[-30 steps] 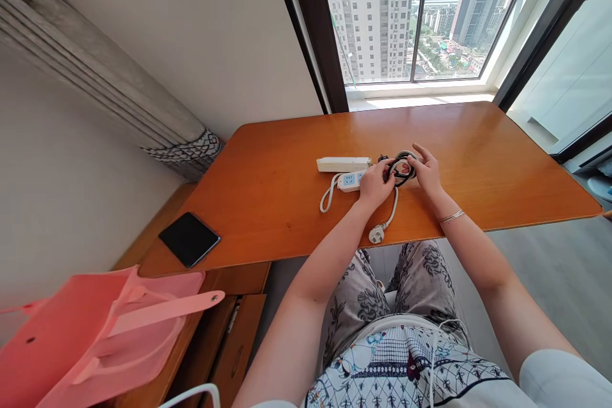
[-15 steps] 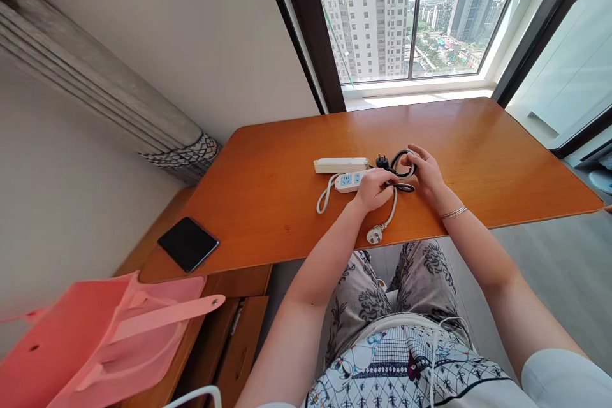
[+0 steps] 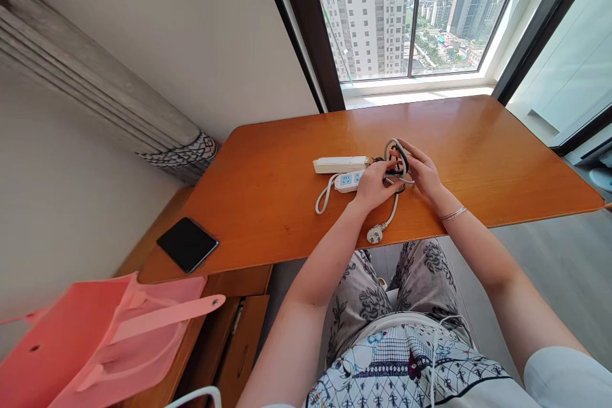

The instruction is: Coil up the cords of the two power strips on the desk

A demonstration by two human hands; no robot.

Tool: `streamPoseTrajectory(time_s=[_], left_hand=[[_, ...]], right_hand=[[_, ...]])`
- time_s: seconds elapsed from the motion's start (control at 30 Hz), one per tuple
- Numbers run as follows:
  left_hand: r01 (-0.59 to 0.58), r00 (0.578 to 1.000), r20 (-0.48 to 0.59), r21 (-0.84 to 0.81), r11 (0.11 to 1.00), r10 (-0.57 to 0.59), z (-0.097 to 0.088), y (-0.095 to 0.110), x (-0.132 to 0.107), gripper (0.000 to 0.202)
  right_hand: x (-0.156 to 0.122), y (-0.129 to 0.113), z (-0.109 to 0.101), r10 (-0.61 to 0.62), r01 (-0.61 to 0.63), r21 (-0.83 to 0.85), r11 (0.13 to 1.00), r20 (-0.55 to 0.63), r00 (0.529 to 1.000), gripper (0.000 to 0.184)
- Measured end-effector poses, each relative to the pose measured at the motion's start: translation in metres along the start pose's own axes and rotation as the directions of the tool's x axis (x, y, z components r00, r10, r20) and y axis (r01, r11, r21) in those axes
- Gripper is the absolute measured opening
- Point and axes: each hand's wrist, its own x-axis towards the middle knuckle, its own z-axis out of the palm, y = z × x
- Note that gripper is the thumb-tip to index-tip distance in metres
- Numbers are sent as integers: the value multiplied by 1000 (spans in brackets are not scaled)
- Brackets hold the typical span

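My left hand [image 3: 375,185] and my right hand [image 3: 421,169] are both closed on a looped bundle of black and white cables [image 3: 400,156], held just over the table. Under and left of my left hand lies a white power strip [image 3: 348,181] with blue sockets, partly covered by that hand. Behind it sits a second, cream-coloured long block [image 3: 340,165], its kind unclear. A white cord loop [image 3: 322,203] curls out at the strip's left. Close to the front edge rests a white plug [image 3: 375,234], its cord running up beneath my hands.
The brown wooden table [image 3: 268,204] spans the view below a window. On its left corner lies a black tablet or phone [image 3: 187,244]. A pink bag [image 3: 119,338] is at the lower left, beside wooden drawers [image 3: 243,347].
My right hand has moved left and brought the cable loop upright against my left hand. The black plug that stood out between the hands is now mostly hidden.
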Motion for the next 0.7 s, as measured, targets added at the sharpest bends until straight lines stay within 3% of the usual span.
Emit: streamPoseTrajectory(time_s=[0.1, 0.23, 0.43, 0.57, 0.7], left_hand=[[-37, 996, 78, 35, 999, 35, -2, 1, 1, 37], [-65, 993, 99, 74, 995, 58, -1, 3, 2, 24], [-121, 984, 142, 104, 987, 106, 1, 4, 2, 26], [-151, 979, 154, 104, 983, 134, 2, 5, 1, 20], [-156, 977, 160, 97, 983, 139, 0, 7, 0, 28]], right_hand=[[-3, -4, 2, 1, -1, 12, 1000, 42, 999, 64], [-1, -5, -1, 36, -37, 80, 996, 17, 999, 65], [6, 0, -9, 88, -78, 144, 986, -67, 994, 44], [8, 4, -12, 103, -92, 125, 988, -85, 991, 48], [6, 5, -12, 77, -62, 160, 985, -92, 993, 59]])
